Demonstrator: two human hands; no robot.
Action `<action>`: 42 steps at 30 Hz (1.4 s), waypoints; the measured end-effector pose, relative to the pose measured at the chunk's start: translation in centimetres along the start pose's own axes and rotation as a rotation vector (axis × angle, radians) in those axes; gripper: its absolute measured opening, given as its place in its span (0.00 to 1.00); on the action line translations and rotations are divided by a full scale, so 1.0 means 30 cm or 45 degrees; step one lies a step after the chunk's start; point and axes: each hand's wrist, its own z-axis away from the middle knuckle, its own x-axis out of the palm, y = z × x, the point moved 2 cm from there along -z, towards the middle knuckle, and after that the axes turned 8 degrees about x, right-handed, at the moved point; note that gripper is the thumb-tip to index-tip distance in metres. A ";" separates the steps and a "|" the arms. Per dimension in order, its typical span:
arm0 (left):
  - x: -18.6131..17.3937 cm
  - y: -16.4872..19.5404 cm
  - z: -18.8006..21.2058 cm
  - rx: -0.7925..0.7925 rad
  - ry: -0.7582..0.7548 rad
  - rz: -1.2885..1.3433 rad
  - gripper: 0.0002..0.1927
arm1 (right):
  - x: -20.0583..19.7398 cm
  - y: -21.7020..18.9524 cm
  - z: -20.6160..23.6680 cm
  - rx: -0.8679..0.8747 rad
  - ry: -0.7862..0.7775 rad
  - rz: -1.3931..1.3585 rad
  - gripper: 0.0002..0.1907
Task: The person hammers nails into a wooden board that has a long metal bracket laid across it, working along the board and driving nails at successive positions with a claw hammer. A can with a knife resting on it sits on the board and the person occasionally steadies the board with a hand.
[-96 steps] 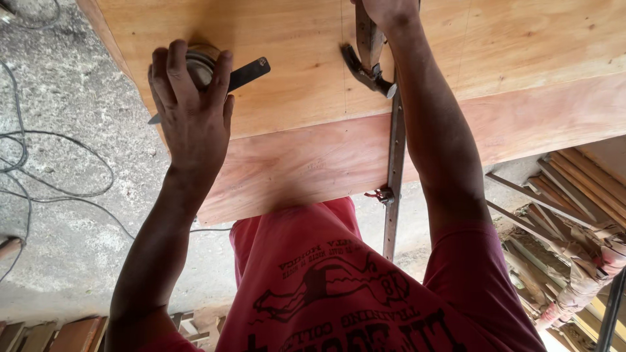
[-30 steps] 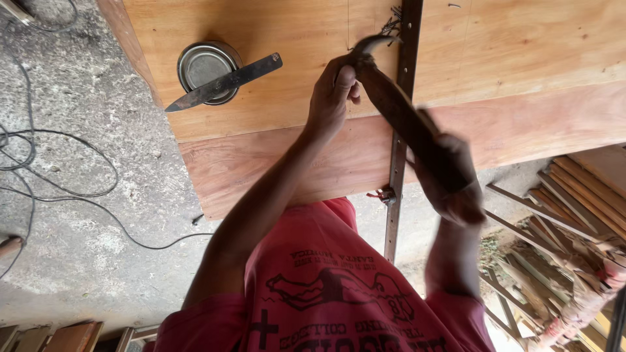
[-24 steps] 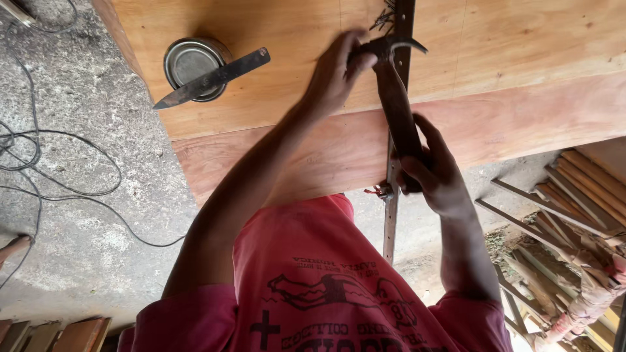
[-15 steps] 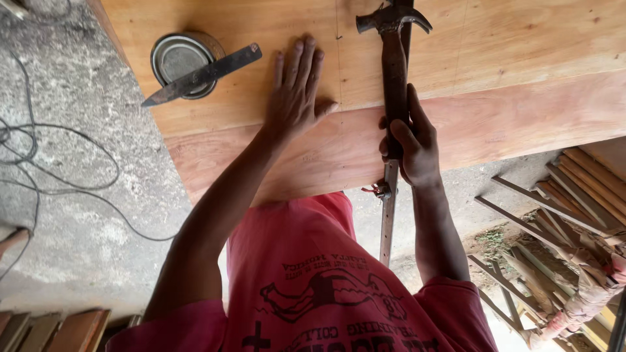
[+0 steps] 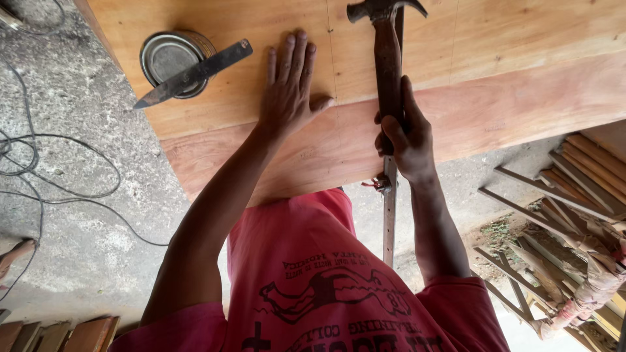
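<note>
Plywood sheet (image 5: 508, 39) cropped at top | left hand (image 5: 290, 91) flat, open | right hand (image 5: 407, 133) grip around hammer (image 5: 386, 58), hiding handle end

On the board (image 5: 521, 39): tin (image 5: 171, 62) at left with a blade (image 5: 195, 73) across its top, left hand (image 5: 290, 91) flat to its right, then hammer (image 5: 388, 58) gripped in right hand (image 5: 405, 137), over a metal bar (image 5: 390, 215).

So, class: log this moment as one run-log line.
left hand: flat on plywood sheet | right hand: gripping hammer handle | tin can: blade across top
</note>
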 end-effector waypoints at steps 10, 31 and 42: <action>-0.023 0.002 -0.010 -0.081 -0.189 0.133 0.63 | 0.043 0.034 0.060 -0.173 0.173 0.465 0.18; -0.024 -0.001 -0.015 -0.077 -0.149 0.135 0.64 | 0.064 -0.016 0.000 -0.400 0.239 0.839 0.15; -0.021 0.001 -0.004 -0.038 -0.028 0.101 0.63 | 0.141 0.046 0.048 -0.495 0.433 0.853 0.22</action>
